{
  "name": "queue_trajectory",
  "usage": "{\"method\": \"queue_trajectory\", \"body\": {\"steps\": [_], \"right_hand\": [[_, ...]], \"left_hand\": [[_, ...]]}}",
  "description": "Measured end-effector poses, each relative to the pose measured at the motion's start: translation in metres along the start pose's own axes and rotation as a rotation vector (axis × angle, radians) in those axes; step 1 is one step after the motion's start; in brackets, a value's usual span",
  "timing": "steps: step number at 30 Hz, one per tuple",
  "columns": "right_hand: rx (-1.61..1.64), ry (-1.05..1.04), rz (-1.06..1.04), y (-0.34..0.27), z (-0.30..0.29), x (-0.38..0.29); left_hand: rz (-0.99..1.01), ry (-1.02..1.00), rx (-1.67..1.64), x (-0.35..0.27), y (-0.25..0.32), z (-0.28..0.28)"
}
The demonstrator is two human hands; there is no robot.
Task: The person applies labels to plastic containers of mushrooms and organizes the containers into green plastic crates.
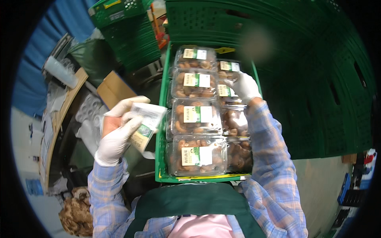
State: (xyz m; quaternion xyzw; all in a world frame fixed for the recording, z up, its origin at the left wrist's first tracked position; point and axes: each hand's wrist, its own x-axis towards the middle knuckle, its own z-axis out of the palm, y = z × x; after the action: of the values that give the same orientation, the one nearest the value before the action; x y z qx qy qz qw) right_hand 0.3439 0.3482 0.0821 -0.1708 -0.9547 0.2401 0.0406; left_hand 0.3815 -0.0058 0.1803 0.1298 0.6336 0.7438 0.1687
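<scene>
My left hand (114,135), in a white glove, grips several printed labels (146,125) in white, green and cream, left of a green plastic crate (163,119). Over the crate's right row is my right hand (246,88), also gloved. Its fingertips are at a labelled clear plastic clamshell box (227,99) and hide part of its label; whether they pinch anything is unclear. Brown mushrooms fill the boxes. Labels show on the left-row boxes, such as the nearest clamshell (198,169). In the right row, two nearer boxes (238,154) show no label.
Tall green crates (312,98) rise on the right and behind, with another crate stack (128,38) at the back left. A cardboard flap (114,89), white label rolls (89,107) and a wood-edged table (61,116) lie to the left.
</scene>
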Motion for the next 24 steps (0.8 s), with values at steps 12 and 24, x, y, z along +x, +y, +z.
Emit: {"method": "queue_trajectory", "body": {"steps": [12, 24], "right_hand": [[0.727, -0.319, -0.118, -0.053, -0.068, -0.093], [0.295, -0.27, 0.355, 0.058, 0.02, -0.084]], "left_hand": [[-0.244, -0.235, 0.296, -0.002, -0.025, 0.015], [-0.01, -0.052, -0.036, -0.007, -0.009, -0.051]]}}
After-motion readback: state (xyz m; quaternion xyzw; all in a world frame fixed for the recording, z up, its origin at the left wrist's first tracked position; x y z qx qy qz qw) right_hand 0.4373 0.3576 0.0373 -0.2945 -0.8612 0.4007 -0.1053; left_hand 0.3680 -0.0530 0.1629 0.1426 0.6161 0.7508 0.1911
